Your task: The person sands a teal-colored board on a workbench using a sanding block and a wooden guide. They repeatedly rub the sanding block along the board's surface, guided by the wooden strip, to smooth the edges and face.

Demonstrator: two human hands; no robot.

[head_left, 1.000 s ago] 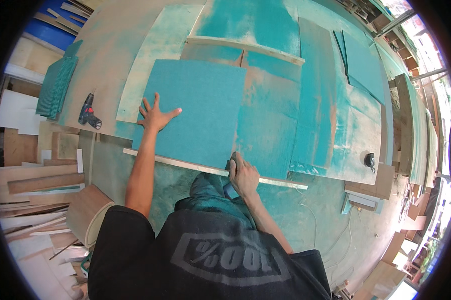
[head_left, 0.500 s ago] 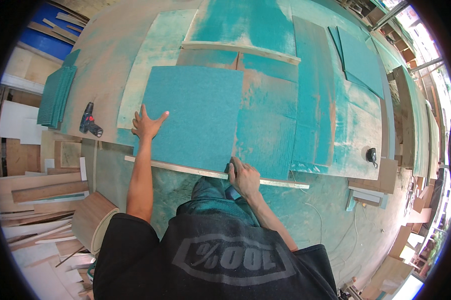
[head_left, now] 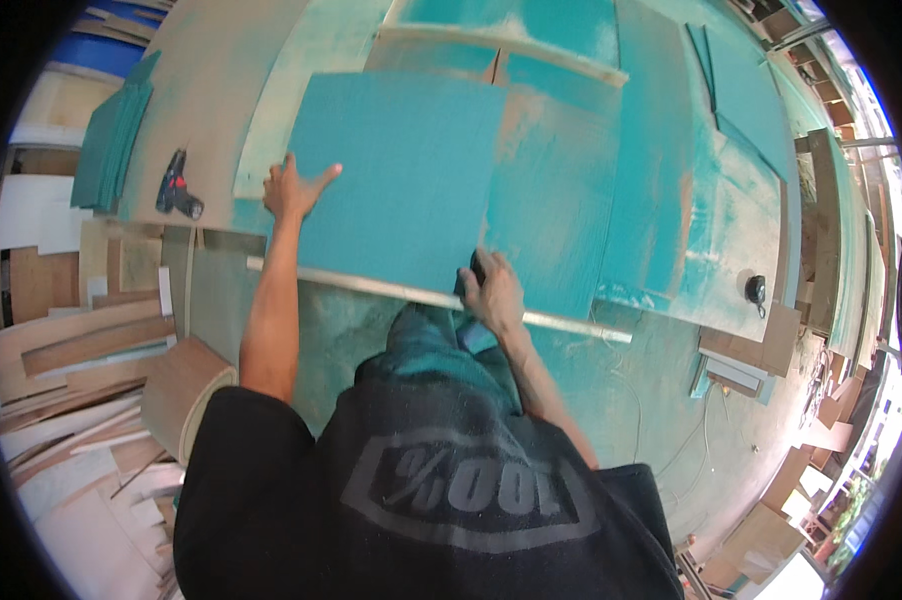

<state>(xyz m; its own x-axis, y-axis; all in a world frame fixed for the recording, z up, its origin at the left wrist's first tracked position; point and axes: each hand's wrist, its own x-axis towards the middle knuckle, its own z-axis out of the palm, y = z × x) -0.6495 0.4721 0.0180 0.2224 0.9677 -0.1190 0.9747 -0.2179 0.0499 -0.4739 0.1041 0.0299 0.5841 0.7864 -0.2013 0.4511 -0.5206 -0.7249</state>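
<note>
At the front of the dust-stained tabletop [head_left: 226, 95], steady the blue-green board [head_left: 396, 170] with left hand [head_left: 291, 190] fingers spread on its left side; with right hand [head_left: 499, 297] fingers curled round a dark block [head_left: 464, 281] at its near-right corner, press evenly.

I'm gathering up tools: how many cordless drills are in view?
1: a black cordless drill on the left of the worktable, beside the stacked teal panels. Clutter may hide others.
</note>
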